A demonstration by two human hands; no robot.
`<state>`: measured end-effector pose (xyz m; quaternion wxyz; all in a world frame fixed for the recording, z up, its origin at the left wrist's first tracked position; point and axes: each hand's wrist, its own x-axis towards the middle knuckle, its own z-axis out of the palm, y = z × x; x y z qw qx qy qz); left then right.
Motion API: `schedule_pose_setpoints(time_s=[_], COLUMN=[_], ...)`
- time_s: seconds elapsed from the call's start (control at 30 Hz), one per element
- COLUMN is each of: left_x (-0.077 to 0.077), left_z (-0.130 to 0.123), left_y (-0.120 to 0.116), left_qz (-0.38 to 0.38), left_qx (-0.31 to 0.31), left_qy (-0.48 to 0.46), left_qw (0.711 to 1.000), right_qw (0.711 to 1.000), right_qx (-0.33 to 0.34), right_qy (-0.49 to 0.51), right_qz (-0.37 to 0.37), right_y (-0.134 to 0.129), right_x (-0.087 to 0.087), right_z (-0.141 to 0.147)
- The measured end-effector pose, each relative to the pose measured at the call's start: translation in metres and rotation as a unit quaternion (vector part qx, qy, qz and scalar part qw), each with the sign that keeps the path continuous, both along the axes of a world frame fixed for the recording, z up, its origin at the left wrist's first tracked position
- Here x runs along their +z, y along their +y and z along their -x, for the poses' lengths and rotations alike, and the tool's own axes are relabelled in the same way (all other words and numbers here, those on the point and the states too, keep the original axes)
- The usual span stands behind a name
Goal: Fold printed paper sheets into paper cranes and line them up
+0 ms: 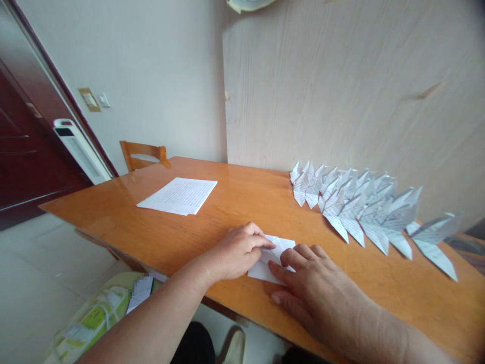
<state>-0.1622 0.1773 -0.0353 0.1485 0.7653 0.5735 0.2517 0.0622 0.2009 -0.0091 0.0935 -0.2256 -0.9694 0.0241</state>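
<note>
A small sheet of white paper (268,273), partly folded with creases near its top edge, lies on the table near the front edge. My left hand (240,251) rests over the paper's left side, its fingers curled together and the index fingertip pressing the fold. On the right side, my right hand (308,283) lies over the paper with its fingers bent and apart. Its index fingertip touches the paper, while the thumb sits on the wood below the lower edge. The palms hide parts of both paper sides.
Rows of folded paper pieces with printed text (356,202) stand at the table's right rear, against a wooden panel (341,91). A stack of written sheets (180,194) lies left on the orange wooden table (242,197). A chair (142,151) stands behind; a bag (93,318) is below left.
</note>
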Motion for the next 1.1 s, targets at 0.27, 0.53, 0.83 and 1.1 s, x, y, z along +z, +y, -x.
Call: schedule_pose_setpoints(time_s=[0.27,0.53,0.83,1.1], left_x=[0.007,0.005,0.009,0.01], left_z=[0.008,0.004,-0.002,-0.036], left_y=[0.003,0.005,-0.006,-0.035], left_qz=[0.048,0.047,-0.029,-0.037], left_qx=[-0.045,-0.016,0.036,0.018], left_qy=[-0.033,-0.026,-0.056,-0.04], left_qw=[0.997,0.998,0.997,0.998], right_qw=[1.0,1.0,1.0,0.999], right_qx=[0.003,0.004,0.005,0.019], right_qy=[-0.011,-0.001,0.003,0.026], right_qz=[0.005,0.006,0.018,0.012], right_y=[0.0,0.001,0.002,0.002], right_x=[0.005,0.003,0.001,0.001], right_z=[0.001,0.001,-0.002,-0.001])
